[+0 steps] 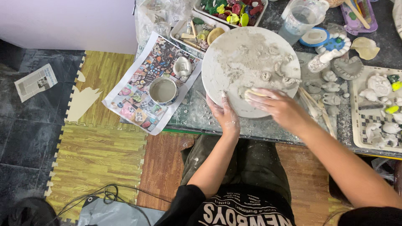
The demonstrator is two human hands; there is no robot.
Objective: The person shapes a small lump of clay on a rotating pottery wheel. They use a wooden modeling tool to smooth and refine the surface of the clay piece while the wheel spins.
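Round white board [234, 54] just above frame centre, smeared with grey clay, small clay bits [268, 75] scattered over its right half. Left hand [225, 115] below the board's lower edge, fingers together and laid flat against the rim at lower left, clay-coated, apparently steadying. Right hand [278, 106] at the board's lower right, palm down, fingers extended toward the left and pressed on a pale flat clay piece [254, 93]; whether pinched or merely pressed, cannot tell. Clay piece lying between the two hands, touching the right fingertips, just right of the left hand; long axis roughly left to right across the picture. Right hand nearer, already on it.

Left of the board: a cup [163, 90] of grey slip on a printed colour sheet [138, 96], with a small white clay figure [182, 67] above it. Right of the board: wooden sticks [312, 102], unpainted clay figures [331, 88], a tray [356, 121] of more. Upper centre: tray of painted pieces [234, 8]; a clear plastic jug [299, 19] to its right.
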